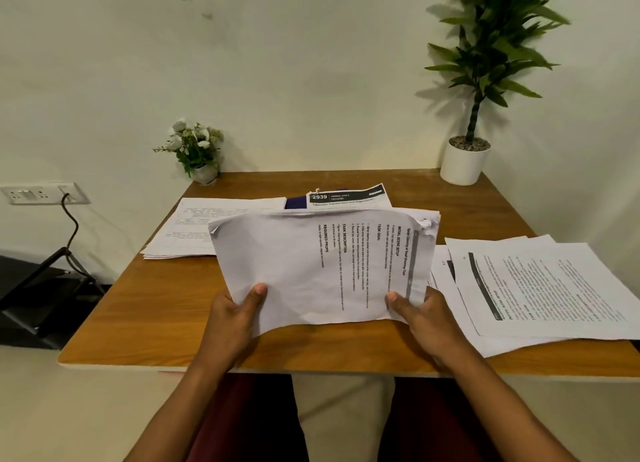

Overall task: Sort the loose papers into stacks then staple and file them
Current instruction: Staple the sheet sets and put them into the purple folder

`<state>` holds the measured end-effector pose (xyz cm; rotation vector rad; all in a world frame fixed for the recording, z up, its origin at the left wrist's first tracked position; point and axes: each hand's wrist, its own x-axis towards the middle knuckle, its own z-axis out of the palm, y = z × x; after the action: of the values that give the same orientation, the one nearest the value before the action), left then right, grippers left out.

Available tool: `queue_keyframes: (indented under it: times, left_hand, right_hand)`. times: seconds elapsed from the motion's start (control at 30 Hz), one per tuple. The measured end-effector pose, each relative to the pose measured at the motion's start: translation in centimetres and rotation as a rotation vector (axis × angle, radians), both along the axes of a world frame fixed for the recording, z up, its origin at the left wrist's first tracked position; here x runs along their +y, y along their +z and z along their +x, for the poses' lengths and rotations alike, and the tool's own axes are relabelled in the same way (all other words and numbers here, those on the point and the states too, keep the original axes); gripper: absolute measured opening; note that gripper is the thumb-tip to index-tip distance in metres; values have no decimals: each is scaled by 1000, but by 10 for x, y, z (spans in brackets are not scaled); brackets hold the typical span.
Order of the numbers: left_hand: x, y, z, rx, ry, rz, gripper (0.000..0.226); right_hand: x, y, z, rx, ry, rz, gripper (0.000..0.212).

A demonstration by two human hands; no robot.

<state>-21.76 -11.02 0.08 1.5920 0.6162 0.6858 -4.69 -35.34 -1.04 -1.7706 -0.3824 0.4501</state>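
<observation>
At the frame's centre, the left hand and right hand are each pinching a near corner of the curling sheaf of papers over the bench. Inner sheets are likely risking slipping out onto the stack at right.

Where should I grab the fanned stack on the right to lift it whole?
Probably the stack's near corner, coming from the table's front: it lies flat and fanned, and that corner reaches almost to the edge, so fingers could slide under every sheet. The right hand is closest but grips the bundle.
</observation>
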Motion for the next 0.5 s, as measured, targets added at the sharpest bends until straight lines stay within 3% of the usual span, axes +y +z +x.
queue_keyframes:
  times: [0.13, 0.27, 0.4, 0.5]
  left_hand:
    - [-8, -1, 1, -36, 65, -43, 16]
    - [-31, -8, 4, -44, 125, -193, 23]
    - [-70, -10, 3, -124, 56, -405, 26]
    - [-96, -9, 3, -168, -50, -505, 27]
  right_hand:
    - [-1, 8, -1, 89, -104, 224, 31]
    - [8, 4, -11, 429, -190, 715, 32]
    - [21, 7, -27, 418, -134, 791, 52]
    - [27, 16, -30, 358, -151, 786, 53]
